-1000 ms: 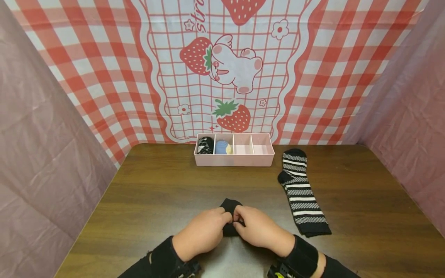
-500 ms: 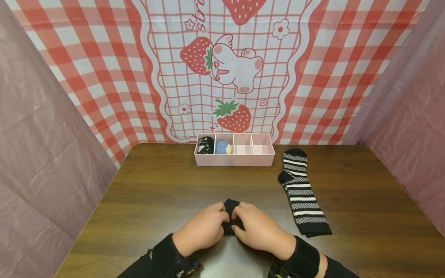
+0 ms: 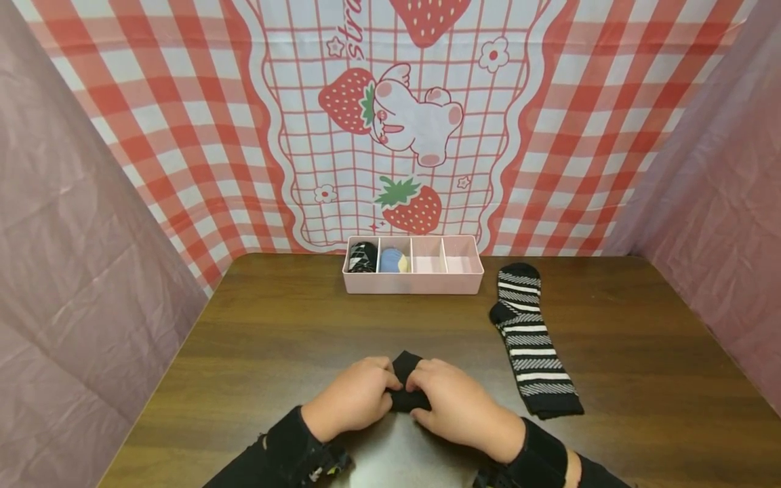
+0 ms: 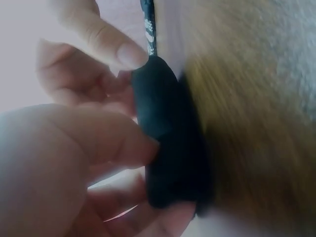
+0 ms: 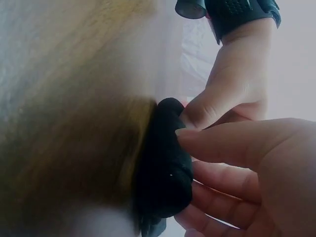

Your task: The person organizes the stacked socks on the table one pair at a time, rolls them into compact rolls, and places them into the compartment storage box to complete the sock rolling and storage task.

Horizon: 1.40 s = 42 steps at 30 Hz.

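And it's a two-handed hold right here: a black cloth bundle is kept low at the near middle of the desk, squarely between the left hand and the right hand. No gap is left on either side! The left end is pinched by the left hand, its thumb laid against the face turned toward the person, its fingers curled in close. The right end is taken the same way by the right hand, so neither can be called nearer; the bundle is touched by both. In the wrist views its long axis is seen to run from hand to hand, across the person's front; from above, the ends are covered by fingers, so the full length cannot be told. Off to the right, a striped sock is laid flat, toe pointed away, well apart from the hold and closer to the right hand. Straight ahead at the far edge, a pink tray is set crosswise, with a patterned roll lodged in its leftmost compartment and a blue roll in the next.
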Motion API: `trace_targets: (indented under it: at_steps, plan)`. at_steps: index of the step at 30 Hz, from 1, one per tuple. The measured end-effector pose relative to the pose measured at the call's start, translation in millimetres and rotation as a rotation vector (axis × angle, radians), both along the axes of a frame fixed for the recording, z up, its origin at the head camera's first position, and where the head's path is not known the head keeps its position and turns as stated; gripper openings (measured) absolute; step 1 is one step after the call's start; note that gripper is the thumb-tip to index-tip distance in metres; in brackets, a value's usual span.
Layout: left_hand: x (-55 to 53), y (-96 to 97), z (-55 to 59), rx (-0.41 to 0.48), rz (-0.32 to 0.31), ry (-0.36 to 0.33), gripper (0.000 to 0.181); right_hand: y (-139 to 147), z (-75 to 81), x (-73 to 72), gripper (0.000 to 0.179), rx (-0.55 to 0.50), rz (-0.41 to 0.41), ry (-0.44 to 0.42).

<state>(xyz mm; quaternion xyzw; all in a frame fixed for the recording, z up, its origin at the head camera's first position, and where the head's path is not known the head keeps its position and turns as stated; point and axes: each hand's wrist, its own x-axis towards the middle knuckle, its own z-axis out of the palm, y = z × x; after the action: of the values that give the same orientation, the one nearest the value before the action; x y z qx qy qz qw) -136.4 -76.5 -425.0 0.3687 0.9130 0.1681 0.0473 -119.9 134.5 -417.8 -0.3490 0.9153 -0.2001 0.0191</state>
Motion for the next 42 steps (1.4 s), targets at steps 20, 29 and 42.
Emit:
trace_targets:
  at_steps: [20,29,42]
  plan:
    - [-3.0,0.1,0.5,0.033,0.015,-0.043,0.017,3,-9.1,-4.8,0.02,-0.047,-0.037,-0.064]
    - [6.4,3.0,11.6,-0.008,-0.004,0.043,0.016,6,-17.0,-13.3,0.012,-0.115,-0.047,-0.223]
    - [10.8,7.7,14.0,-0.036,0.003,-0.037,0.027,8,-15.6,-13.0,0.004,-0.21,-0.072,-0.393]
